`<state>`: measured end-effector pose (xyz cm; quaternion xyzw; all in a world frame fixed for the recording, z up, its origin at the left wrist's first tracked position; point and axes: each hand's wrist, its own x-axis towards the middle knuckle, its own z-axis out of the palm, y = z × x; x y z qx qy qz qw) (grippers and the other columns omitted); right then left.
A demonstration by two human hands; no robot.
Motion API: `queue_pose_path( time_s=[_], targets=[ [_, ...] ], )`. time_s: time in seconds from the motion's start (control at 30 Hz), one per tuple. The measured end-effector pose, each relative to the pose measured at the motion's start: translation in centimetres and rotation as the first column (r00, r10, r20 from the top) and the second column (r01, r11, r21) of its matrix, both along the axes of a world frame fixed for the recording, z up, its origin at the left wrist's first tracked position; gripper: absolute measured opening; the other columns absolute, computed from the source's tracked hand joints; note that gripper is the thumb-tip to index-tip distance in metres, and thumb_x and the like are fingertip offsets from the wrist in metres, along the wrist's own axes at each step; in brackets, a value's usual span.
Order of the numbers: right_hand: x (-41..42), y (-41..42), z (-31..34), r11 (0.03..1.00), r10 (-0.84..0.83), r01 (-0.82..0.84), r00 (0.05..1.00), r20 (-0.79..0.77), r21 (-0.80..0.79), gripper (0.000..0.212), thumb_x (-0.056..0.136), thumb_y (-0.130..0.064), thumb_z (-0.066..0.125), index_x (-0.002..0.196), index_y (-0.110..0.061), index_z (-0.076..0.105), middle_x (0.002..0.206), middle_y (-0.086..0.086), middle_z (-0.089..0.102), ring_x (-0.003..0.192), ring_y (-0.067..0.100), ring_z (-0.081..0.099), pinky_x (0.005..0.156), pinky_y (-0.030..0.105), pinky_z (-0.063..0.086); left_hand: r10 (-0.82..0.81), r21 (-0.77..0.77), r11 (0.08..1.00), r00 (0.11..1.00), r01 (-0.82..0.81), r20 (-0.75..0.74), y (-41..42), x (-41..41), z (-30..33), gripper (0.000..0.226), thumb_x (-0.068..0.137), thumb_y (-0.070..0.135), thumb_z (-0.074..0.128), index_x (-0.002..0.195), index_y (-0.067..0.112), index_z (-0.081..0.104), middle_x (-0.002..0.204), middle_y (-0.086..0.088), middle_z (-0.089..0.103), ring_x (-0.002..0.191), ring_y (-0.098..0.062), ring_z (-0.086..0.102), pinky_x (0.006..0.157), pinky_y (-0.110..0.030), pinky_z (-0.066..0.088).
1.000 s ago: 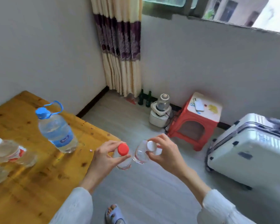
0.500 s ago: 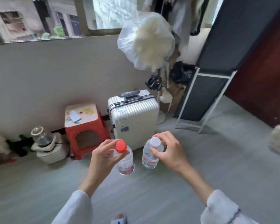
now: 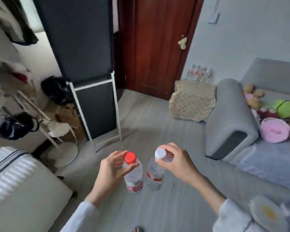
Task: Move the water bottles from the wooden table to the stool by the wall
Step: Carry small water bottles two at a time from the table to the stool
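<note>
Both bottles are carried in mid-air over the grey floor (image 3: pixel 141 114), in front of the dark wood door (image 3: pixel 157 47). The left hand (image 3: pixel 110 171) pinches the red-capped bottle (image 3: pixel 134 174) at the neck, thumb on the near side and fingers curled round the far side just under the cap. The right hand (image 3: pixel 176 164) pinches the white-capped bottle (image 3: pixel 155 174) the same way, fingertips closed about the cap and neck. Each bottle hangs below its hand, body free, and the two bodies are just beside each other, seemingly not touching. Neither the wooden table nor the stool is in view here; only a corner of the white suitcase (image 3: pixel 15 190) shows, left of the door and nearer the camera. Risks, as judged: a grip this high leaves each body free to swing, so a quick turn could knock the bottles together or work a neck out of the fingers. The clear plastic looks smooth, so slippage is plausible. Setting both down at once could tip one over.
</note>
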<state>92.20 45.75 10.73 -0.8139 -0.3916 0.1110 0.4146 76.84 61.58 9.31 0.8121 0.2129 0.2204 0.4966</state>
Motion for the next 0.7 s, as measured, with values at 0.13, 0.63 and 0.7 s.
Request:
queue_pose_path(
  time_s=[0.13,0.63,0.7],
  targets=[
    [8.8,-0.1,1.3,0.988,-0.156,0.156,0.988,0.015,0.015,0.028,0.066,-0.014,0.077,0.092,-0.015,0.066,0.091,0.002,0.063,0.081,0.017,0.064,0.08,0.039,0.054,-0.094,0.007,0.995,0.995,0.095,-0.037,2.3,11.0,0.9,0.029,0.066,0.033,0.079,0.091,0.024,0.07,0.087,-0.004,0.067,0.085,-0.023,0.066,0.082,-0.041,0.055],
    [45.5,1.0,0.8,0.936,-0.347,0.347,0.938,-0.019,0.063,0.028,0.067,-0.017,0.077,0.092,-0.018,0.066,0.092,-0.003,0.064,0.082,0.009,0.063,0.077,0.017,0.051,-0.227,-0.06,0.973,0.973,0.224,-0.043,5.4,50.1,0.7,0.022,0.066,0.024,0.08,0.087,0.021,0.072,0.093,0.016,0.068,0.085,0.001,0.064,0.076,-0.009,0.048],
    [50.9,1.2,1.5,0.936,-0.344,0.345,0.939,-0.02,0.066,0.029,0.067,-0.018,0.078,0.094,-0.017,0.066,0.091,-0.005,0.063,0.082,0.007,0.062,0.076,0.014,0.05,-0.23,-0.08,0.971,0.972,0.226,-0.051,5.7,55.4,1.1,0.025,0.066,0.023,0.08,0.089,0.02,0.072,0.094,0.015,0.068,0.088,-0.003,0.065,0.081,-0.014,0.05]
  ],
)
